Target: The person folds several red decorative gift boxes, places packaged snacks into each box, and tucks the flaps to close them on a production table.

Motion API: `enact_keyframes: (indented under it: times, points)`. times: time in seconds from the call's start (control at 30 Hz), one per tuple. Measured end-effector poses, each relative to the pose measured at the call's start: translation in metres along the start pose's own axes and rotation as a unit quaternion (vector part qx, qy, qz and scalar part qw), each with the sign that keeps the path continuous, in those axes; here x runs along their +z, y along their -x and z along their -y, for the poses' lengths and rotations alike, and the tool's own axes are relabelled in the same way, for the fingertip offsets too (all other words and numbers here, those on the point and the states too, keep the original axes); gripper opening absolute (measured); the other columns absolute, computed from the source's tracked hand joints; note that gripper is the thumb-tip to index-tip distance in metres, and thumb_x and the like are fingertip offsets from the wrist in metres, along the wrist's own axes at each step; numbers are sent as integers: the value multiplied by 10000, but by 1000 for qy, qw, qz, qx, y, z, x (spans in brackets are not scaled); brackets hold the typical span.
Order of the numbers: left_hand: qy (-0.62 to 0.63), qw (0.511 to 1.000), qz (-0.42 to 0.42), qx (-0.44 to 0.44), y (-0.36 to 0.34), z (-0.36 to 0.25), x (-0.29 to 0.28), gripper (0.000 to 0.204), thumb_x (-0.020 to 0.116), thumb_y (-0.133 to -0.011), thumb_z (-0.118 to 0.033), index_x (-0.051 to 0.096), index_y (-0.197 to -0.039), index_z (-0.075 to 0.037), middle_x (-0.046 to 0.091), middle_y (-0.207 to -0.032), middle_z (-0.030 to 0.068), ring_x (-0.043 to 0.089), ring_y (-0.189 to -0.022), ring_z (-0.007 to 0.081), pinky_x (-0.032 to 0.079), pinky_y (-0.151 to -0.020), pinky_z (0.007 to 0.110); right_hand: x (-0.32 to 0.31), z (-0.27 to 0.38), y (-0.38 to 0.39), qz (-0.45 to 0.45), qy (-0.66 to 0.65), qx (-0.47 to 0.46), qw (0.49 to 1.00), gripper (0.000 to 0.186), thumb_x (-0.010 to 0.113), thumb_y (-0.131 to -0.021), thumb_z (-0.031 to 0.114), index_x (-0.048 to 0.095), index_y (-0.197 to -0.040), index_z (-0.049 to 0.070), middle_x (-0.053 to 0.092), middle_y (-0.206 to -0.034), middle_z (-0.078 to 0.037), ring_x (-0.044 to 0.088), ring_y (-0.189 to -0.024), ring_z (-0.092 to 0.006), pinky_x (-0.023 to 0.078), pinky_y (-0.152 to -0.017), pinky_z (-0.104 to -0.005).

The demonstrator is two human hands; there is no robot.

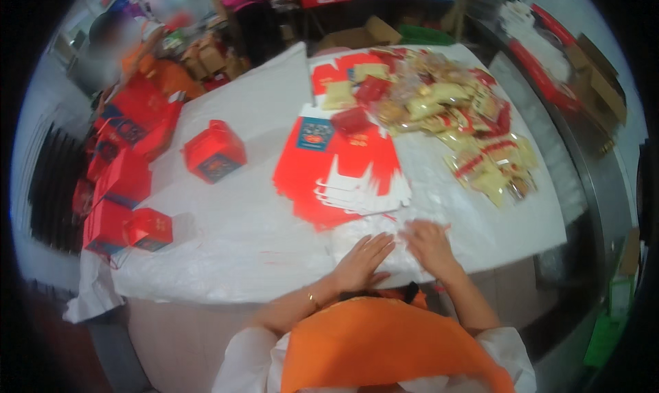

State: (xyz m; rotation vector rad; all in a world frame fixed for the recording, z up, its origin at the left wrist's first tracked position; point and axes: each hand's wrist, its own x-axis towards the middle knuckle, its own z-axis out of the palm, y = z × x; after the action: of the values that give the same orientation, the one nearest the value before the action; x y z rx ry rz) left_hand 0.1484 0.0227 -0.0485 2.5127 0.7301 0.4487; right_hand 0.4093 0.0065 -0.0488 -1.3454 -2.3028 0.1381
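My left hand [365,261] rests on the white table covering [233,249] near the front edge, fingers stretched out, with nothing visible in it. My right hand [429,245] is just to its right, slightly blurred, fingers apart and lightly bent on the covering beside thin red bits. Just beyond both hands lies a stack of flat red cartons [298,173] with white die-cut flaps and a blue printed panel. A small red packet [349,120] lies on the stack. To the left stands a folded red box [214,153] with a blue panel.
More folded red boxes [117,177] line the left edge. A heap of wrapped snacks [446,111] covers the back right. Cardboard boxes [597,84] sit along a metal side surface [580,153] at right. Two co-workers [244,15] [137,63] are behind the table.
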Motion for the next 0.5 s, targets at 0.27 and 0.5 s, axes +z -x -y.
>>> enact_keyframes:
  times: [0.27,0.5]
  points:
    - [111,943,-287,-125,-59,60,-22,327,566,-936,-24,636,-1252,22,558,-1301,236,542,-1172,404,435,-1017,507,-21,-16,-26,-132,-154,217,955,262,627,-914,38,693,-1167,21,652,-1084,-166,608,-1054,-363,496,-914,-430]
    - [-254,819,-372,-355,-28,199,-112,381,635,-940,-117,623,-1291,30,573,-1192,236,551,-1111,401,462,-953,485,25,-3,-142,-89,-100,124,983,465,667,-941,167,586,-1371,10,538,-1419,-222,488,-1334,-384,394,-1119,-462]
